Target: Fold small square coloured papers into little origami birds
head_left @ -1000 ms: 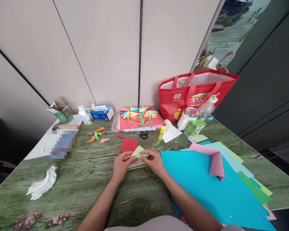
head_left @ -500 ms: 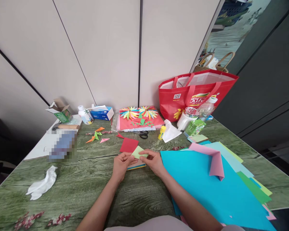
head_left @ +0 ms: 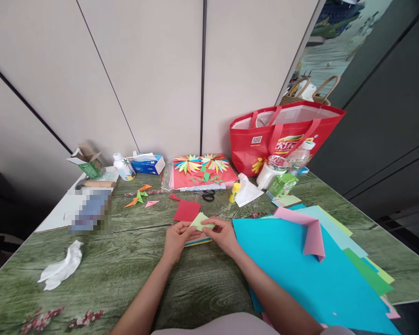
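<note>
A light green piece of paper (head_left: 199, 220), folded to a triangle with its tip pointing away from me, is pinched between both hands. My left hand (head_left: 177, 237) grips its left corner, and my right hand (head_left: 223, 234) has thumb and fingers on its right corner. Beneath the hands lies a small stack of square papers (head_left: 199, 242) with blue and yellow edges, partly hidden by the fingers. Just beyond the green paper rests a red paper square (head_left: 187, 210).
Folded paper pieces (head_left: 139, 197) lie to the left. Scissors (head_left: 208, 196) and a yellow glue stick (head_left: 234, 192) are farther back. Large blue paper (head_left: 300, 274) covers the right side. A red bag (head_left: 251, 149), a jar (head_left: 270, 174) and a blue tissue box (head_left: 147, 164) stand along the back.
Both hands keep hold of the light green paper in nearly the same spot. Only slight finger shifts along its folded lower edge show; nothing else has moved.
</note>
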